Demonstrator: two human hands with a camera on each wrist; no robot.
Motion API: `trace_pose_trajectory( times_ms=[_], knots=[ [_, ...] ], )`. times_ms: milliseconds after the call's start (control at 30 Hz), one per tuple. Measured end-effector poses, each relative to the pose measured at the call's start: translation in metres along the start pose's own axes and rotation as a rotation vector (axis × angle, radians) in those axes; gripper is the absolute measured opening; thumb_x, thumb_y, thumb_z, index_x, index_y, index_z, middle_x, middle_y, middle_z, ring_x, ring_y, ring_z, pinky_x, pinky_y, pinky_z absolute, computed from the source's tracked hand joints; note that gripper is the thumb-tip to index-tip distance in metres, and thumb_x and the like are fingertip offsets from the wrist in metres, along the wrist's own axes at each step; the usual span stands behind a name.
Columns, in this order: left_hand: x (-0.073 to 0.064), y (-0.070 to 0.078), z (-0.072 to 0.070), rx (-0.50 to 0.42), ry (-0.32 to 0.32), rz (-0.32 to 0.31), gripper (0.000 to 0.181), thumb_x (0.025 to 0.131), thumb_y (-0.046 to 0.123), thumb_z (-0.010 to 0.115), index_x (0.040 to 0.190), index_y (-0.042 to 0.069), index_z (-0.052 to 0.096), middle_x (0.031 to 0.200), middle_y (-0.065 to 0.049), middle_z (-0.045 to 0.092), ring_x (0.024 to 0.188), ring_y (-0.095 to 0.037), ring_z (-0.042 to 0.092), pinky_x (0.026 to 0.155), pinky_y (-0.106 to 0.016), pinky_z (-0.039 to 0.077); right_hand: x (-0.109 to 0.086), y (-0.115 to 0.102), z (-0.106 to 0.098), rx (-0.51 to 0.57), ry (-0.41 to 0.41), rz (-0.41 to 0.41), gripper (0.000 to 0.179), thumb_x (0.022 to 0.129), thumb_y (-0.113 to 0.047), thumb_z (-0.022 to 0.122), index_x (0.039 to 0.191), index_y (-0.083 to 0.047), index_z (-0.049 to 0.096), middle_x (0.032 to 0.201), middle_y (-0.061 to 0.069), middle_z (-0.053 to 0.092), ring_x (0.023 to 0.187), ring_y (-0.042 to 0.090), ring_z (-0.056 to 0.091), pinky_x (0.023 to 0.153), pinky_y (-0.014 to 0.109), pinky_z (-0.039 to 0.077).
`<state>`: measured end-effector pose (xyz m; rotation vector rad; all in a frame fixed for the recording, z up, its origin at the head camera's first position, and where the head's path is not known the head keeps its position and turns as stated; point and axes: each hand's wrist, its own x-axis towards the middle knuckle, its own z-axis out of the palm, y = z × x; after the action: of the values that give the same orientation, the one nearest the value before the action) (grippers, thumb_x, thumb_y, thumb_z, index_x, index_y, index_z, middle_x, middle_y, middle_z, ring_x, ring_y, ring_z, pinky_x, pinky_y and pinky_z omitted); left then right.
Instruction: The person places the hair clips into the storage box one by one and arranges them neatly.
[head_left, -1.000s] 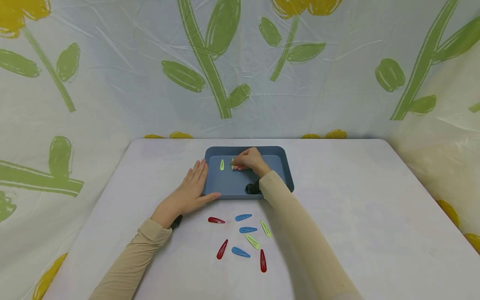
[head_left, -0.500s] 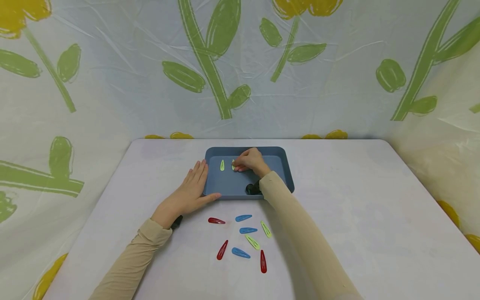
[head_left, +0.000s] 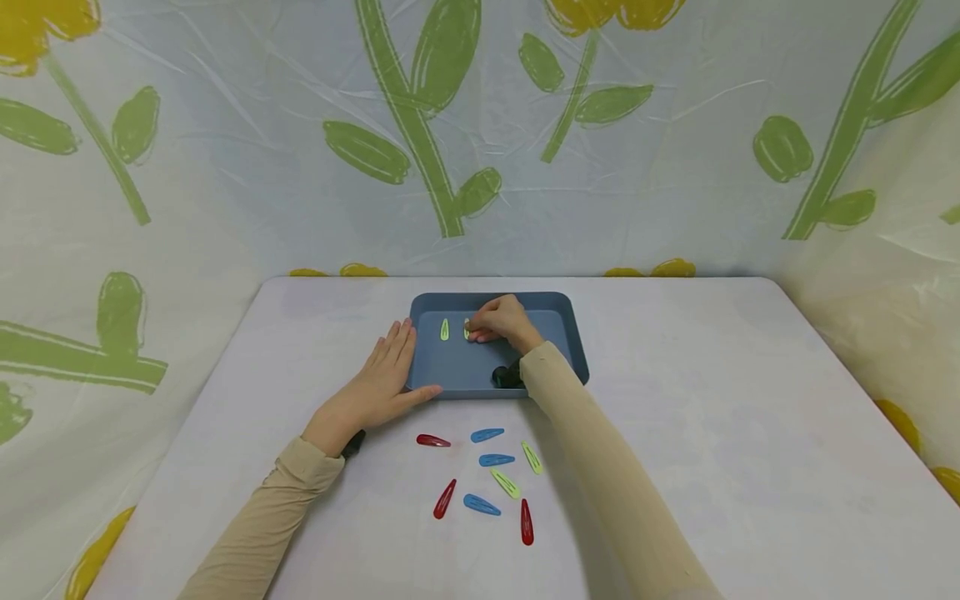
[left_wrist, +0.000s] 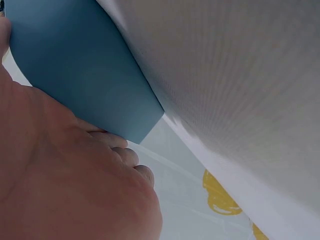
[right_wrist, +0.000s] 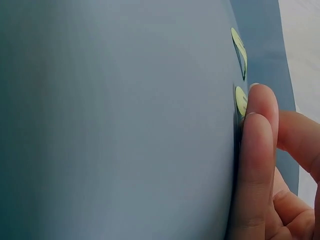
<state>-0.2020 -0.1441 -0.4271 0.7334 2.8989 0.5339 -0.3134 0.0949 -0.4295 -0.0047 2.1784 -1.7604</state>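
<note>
My right hand (head_left: 504, 320) is inside the blue-grey tray (head_left: 450, 371), its fingers pinching a yellow-green snap hair clip (head_left: 467, 328) at the tray floor. In the right wrist view the fingertips hide part of this hair clip (right_wrist: 241, 100). A second yellow-green clip (head_left: 445, 329) lies to its left, roughly parallel. My left hand (head_left: 378, 379) rests with straight fingers along the tray's left side, thumb at the front left corner. The left wrist view shows that palm beside the tray's outer wall (left_wrist: 80, 65).
In front of the tray, several hair clips lie scattered on the white table (head_left: 712, 433): red clips (head_left: 444, 499), blue clips (head_left: 496, 460) and yellow-green clips (head_left: 506, 483). The dark wrist camera (head_left: 507, 377) hangs over the tray's front part. A flower-patterned sheet (head_left: 300, 208) stands behind the table.
Almost nothing differs. My right hand stays at the second yellow-green hair clip, with at most a tiny shift, and my left hand keeps its place on the tray.
</note>
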Motion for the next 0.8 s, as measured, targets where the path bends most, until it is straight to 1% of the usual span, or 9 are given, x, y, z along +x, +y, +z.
trace_pose_trajectory(
  times_ms=[233, 467, 667, 800],
  knots=[
    [0.0012, -0.0011, 0.0013, -0.006, 0.010, 0.012, 0.108, 0.094, 0.069, 0.047, 0.156, -0.007, 0.002, 0.164, -0.021, -0.005, 0.151, -0.032, -0.011, 0.120, -0.053, 0.003, 0.0011, 0.0009, 0.0000, -0.015, 0.015, -0.002, 0.010, 0.085, 0.002, 0.074, 0.091, 0.008, 0.069, 0.072, 0.013, 0.072, 0.059, 0.014, 0.070, 0.056, 0.023, 0.056],
    [0.0015, -0.0002, 0.0009, 0.006, 0.006, 0.008, 0.110, 0.092, 0.072, 0.046, 0.156, -0.006, 0.002, 0.164, -0.020, -0.006, 0.151, -0.031, -0.012, 0.120, -0.052, 0.002, 0.0021, 0.0011, -0.0002, -0.015, 0.016, 0.002, 0.010, 0.085, 0.002, 0.074, 0.091, 0.009, 0.070, 0.072, 0.013, 0.072, 0.060, 0.013, 0.070, 0.056, 0.023, 0.056],
    [0.0018, 0.0001, 0.0002, 0.003, 0.002, 0.009, 0.110, 0.092, 0.070, 0.048, 0.156, -0.006, 0.001, 0.164, -0.019, -0.006, 0.150, -0.031, -0.012, 0.120, -0.052, 0.002, 0.0010, -0.0003, -0.0003, -0.021, 0.015, 0.002, 0.010, 0.084, 0.001, 0.074, 0.091, 0.008, 0.070, 0.072, 0.014, 0.072, 0.060, 0.013, 0.070, 0.056, 0.023, 0.057],
    [0.0028, -0.0021, 0.0021, 0.003, 0.003, 0.007, 0.109, 0.093, 0.071, 0.046, 0.156, -0.006, 0.001, 0.164, -0.019, -0.007, 0.150, -0.030, -0.013, 0.120, -0.052, 0.002, 0.0021, -0.0010, -0.0008, -0.014, 0.011, 0.012, 0.010, 0.084, 0.001, 0.075, 0.090, 0.007, 0.070, 0.071, 0.013, 0.072, 0.059, 0.014, 0.070, 0.056, 0.024, 0.057]
  ],
)
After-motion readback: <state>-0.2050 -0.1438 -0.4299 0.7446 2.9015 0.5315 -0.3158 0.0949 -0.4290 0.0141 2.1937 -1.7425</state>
